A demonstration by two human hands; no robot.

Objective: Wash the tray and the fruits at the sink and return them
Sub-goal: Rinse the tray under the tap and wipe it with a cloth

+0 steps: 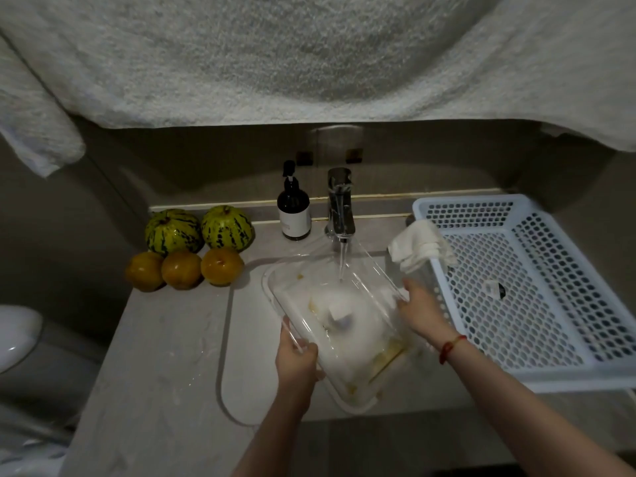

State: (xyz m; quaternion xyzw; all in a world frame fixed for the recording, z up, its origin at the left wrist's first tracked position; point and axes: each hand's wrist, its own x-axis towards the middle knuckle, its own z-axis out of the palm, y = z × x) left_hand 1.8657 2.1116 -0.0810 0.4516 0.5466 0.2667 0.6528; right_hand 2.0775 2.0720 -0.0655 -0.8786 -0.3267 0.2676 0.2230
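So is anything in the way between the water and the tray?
No. The water falls straight from the tap into the clear tray, which the left hand and right hand hold by its edges over the sink.

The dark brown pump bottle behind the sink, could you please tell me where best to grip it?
Grip the dark brown pump bottle around its cylindrical body from the front; it stands upright, and the narrow pump head on top gives poor purchase.

no text can be read: the bottle (293, 211) label and the tag in the basket (494, 290) are too small.
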